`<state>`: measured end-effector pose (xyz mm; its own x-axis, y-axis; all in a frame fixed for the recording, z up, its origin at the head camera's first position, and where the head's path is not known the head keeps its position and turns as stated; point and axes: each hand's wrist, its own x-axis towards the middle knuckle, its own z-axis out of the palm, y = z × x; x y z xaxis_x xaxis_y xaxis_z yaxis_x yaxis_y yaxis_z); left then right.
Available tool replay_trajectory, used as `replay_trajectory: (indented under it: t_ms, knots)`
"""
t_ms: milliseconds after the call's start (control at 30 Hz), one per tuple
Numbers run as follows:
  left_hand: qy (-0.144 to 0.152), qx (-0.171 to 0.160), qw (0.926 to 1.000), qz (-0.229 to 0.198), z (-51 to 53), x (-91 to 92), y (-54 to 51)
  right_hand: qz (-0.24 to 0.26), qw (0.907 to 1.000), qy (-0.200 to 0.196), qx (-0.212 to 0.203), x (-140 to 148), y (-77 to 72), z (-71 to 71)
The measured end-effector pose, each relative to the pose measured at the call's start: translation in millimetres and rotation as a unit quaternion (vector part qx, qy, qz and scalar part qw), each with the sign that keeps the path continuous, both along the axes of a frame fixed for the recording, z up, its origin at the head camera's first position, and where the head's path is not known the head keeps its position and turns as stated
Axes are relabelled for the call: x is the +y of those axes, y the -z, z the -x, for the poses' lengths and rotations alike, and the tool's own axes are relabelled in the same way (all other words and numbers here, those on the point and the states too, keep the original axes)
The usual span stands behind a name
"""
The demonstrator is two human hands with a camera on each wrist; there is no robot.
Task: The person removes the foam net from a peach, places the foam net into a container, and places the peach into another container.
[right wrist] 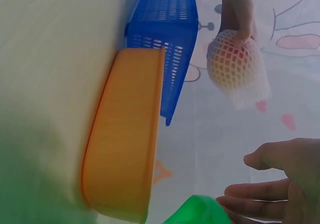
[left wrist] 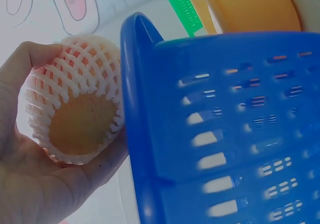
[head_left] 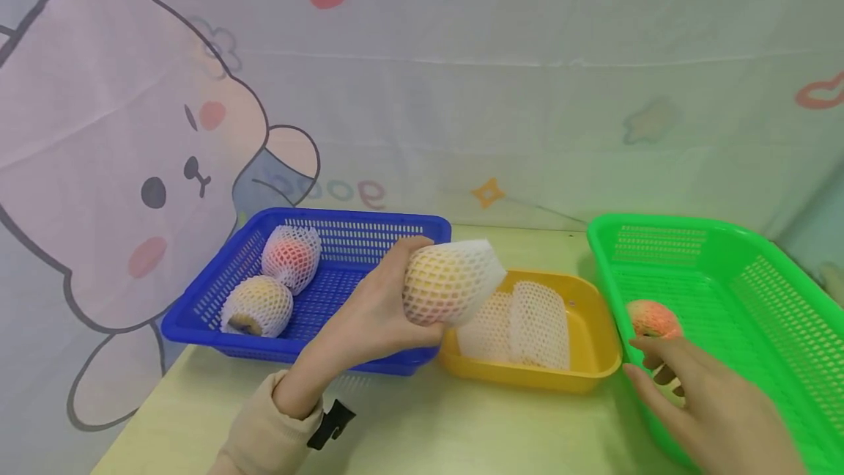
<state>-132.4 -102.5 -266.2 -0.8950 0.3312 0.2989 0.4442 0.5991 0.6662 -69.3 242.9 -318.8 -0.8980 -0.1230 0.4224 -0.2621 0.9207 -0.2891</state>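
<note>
My left hand (head_left: 369, 310) grips a yellow and red peach-like fruit (head_left: 431, 284) in a white foam net, above the gap between the blue and yellow baskets. Loose net hangs past the fruit on its right; in the left wrist view its bare yellowish end (left wrist: 82, 124) shows through the net opening. Over the left rim of the green basket (head_left: 745, 314), my right hand (head_left: 719, 402) hovers with fingers loosely bent. An unwrapped orange-red fruit (head_left: 654, 317) lies just beyond its fingertips. Part of a paler fruit shows beneath that hand, mostly hidden.
Two netted fruits, one reddish (head_left: 291, 259) and one yellow (head_left: 257, 306), lie at the left in the blue basket (head_left: 369, 237). Flat white foam nets (head_left: 539, 325) lie in the yellow basket (head_left: 590, 328). A printed cloth (head_left: 422, 94) hangs behind the table (head_left: 409, 424).
</note>
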Motion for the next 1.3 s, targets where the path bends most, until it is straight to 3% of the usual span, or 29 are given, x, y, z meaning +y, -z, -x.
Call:
replay_trajectory:
  t_ms: [767, 1033, 1300]
  knots:
    - [0.025, -0.007, 0.9997, 0.002, -1.2, 16.5, 8.6, 0.022, 0.9945, -0.086, 0.054, -42, -32.6, 8.6]
    - [0.023, -0.028, 0.9993, -0.005, -6.0, 20.1, 9.1, 0.03, 0.989, -0.117, 0.086, -54, -41.5, 11.5]
    - [0.054, -0.038, 0.9976, -0.019, -9.6, 24.0, 14.2, 0.046, 0.9834, -0.123, 0.125, -54, -43.3, 10.8]
